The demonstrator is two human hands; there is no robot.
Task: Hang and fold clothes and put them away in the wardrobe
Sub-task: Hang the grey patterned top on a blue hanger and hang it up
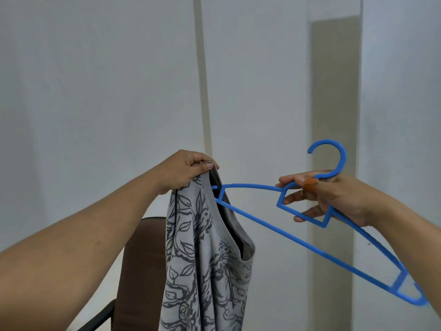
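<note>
A grey top with a dark leaf print [202,259] hangs down at the centre. My left hand [188,170] pinches its shoulder at the top and holds it up. A blue plastic hanger [274,229] slants from the garment down to the lower right. Its left end is pushed into the garment's neck opening, just below my left hand. My right hand [329,199] grips the hanger around its middle, under the hook [334,158], which points up.
A brown chair back [140,259] stands behind the garment at lower centre. Pale walls fill the background, with a beige vertical strip [202,91] and a wide beige panel [334,115] at the right.
</note>
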